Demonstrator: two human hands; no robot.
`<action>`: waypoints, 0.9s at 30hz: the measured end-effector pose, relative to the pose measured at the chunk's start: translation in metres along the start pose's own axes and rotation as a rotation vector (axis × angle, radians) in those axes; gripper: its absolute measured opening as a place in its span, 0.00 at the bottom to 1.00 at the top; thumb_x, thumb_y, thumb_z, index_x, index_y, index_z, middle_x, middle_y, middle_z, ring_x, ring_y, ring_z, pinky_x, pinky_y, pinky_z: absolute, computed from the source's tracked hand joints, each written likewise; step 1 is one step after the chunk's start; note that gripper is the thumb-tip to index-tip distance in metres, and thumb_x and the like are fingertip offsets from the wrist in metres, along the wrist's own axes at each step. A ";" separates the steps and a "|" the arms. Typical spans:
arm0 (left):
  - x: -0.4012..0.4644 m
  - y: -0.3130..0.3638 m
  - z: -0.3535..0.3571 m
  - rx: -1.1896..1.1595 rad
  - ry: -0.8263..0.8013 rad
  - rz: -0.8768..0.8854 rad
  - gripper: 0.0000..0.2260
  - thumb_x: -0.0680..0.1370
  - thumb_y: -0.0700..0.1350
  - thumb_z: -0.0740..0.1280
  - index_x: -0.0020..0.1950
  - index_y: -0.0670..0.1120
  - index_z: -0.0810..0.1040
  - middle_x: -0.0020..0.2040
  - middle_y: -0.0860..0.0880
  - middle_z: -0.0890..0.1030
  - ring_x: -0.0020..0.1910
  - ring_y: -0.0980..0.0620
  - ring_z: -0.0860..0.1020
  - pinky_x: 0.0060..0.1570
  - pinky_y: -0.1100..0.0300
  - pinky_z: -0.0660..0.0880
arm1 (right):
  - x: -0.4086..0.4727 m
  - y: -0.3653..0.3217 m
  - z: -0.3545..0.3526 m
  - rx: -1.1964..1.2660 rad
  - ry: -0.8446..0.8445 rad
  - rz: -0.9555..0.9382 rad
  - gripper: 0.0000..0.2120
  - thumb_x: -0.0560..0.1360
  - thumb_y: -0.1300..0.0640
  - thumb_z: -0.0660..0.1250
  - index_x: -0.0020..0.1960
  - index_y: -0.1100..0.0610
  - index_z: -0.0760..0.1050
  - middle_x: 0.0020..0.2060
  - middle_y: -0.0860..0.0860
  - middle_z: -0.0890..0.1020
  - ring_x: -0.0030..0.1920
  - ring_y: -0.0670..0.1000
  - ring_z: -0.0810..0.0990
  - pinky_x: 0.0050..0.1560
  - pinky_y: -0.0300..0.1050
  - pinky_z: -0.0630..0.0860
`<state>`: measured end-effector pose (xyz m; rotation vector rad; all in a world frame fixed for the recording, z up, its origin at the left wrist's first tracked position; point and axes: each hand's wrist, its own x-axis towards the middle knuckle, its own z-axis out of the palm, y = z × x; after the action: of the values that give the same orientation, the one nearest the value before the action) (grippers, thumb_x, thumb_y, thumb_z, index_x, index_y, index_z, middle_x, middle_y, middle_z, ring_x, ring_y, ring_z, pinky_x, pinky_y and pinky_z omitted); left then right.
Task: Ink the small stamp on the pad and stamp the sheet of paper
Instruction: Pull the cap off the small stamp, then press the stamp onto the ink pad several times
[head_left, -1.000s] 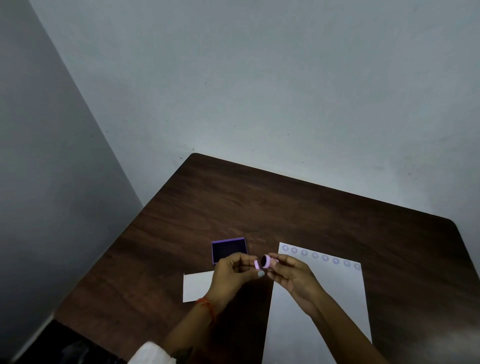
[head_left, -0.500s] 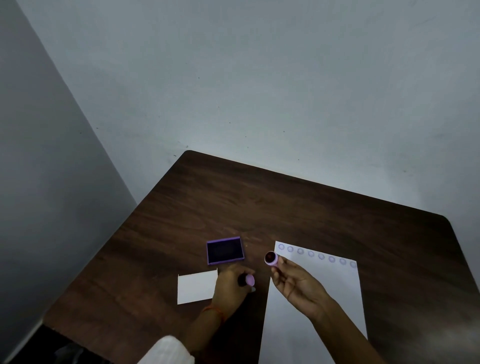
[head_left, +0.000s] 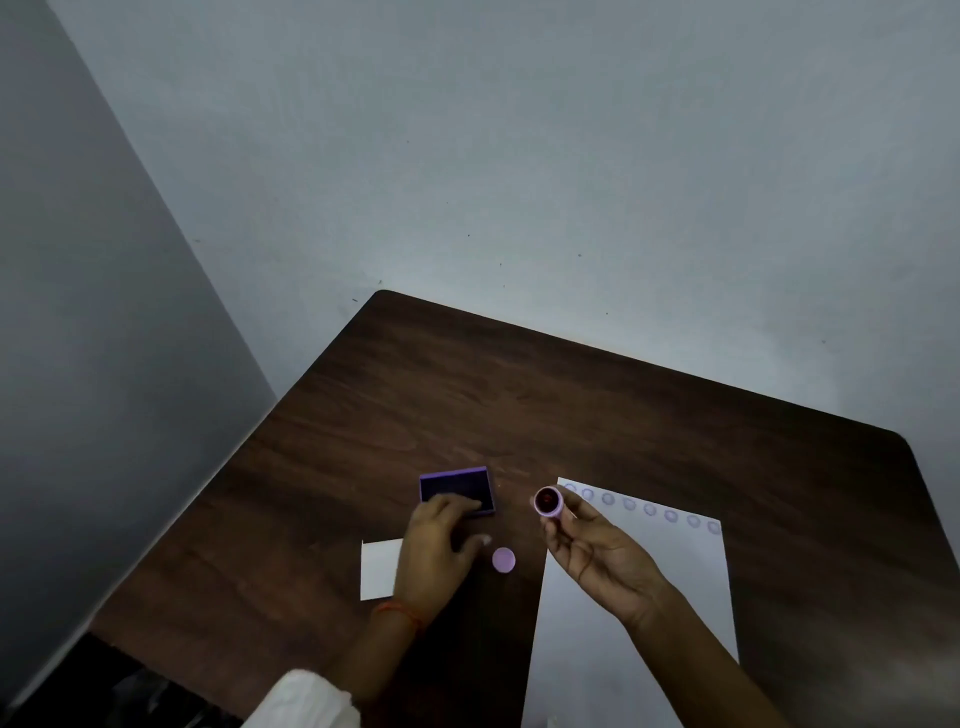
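**Stamp raised, pad steadied**

My right hand (head_left: 597, 551) pinches the small stamp (head_left: 548, 501) between thumb and fingertips, lifted above the counter (head_left: 571, 405) at the top left corner of the sheet of paper (head_left: 649, 582). The stamp is a short lilac plastic cylinder, tilted so its round face points up toward me; inside the rim the face looks dark reddish, the pattern too small to read.

My left hand (head_left: 436, 551) lies flat, fingers together, with the fingertips pressed on the near edge of the ink pad (head_left: 460, 486), gripping nothing. The pad is a shallow rectangular purple tray, open, filled with a dark, nearly black ink surface.

A small round lilac cap (head_left: 503, 559) lies on the bare wood just right of my left thumb, between the two hands and touching neither.

The sheet is smooth white, long and rectangular, with a row of faint purple ring-shaped prints (head_left: 649, 509) along its far edge. A smaller white card (head_left: 381, 569) lies partly under my left hand.

The counter is dark brown wood grain with rounded corners, matte.
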<state>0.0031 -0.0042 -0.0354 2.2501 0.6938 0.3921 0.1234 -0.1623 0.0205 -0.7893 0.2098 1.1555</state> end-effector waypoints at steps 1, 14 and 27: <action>0.003 -0.003 -0.007 0.014 0.049 -0.018 0.19 0.70 0.47 0.73 0.59 0.52 0.75 0.60 0.52 0.76 0.61 0.53 0.70 0.57 0.64 0.65 | 0.001 0.000 0.001 0.001 -0.001 0.001 0.10 0.65 0.68 0.66 0.42 0.63 0.84 0.43 0.60 0.87 0.43 0.54 0.86 0.36 0.43 0.83; 0.031 -0.048 -0.027 0.000 -0.174 -0.147 0.36 0.70 0.50 0.73 0.73 0.48 0.59 0.76 0.48 0.59 0.76 0.46 0.49 0.76 0.48 0.46 | 0.022 0.000 0.019 0.016 0.039 0.009 0.08 0.63 0.66 0.69 0.40 0.61 0.85 0.40 0.57 0.87 0.38 0.51 0.86 0.31 0.39 0.82; 0.029 -0.053 -0.019 -0.064 -0.066 -0.161 0.32 0.69 0.49 0.73 0.70 0.51 0.64 0.73 0.49 0.65 0.75 0.49 0.52 0.73 0.51 0.46 | 0.034 0.000 0.024 0.010 -0.050 0.053 0.22 0.48 0.68 0.83 0.41 0.62 0.84 0.40 0.57 0.87 0.36 0.49 0.85 0.35 0.38 0.82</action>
<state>-0.0013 0.0547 -0.0594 2.1203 0.8095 0.2568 0.1316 -0.1215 0.0195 -0.7487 0.1962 1.2221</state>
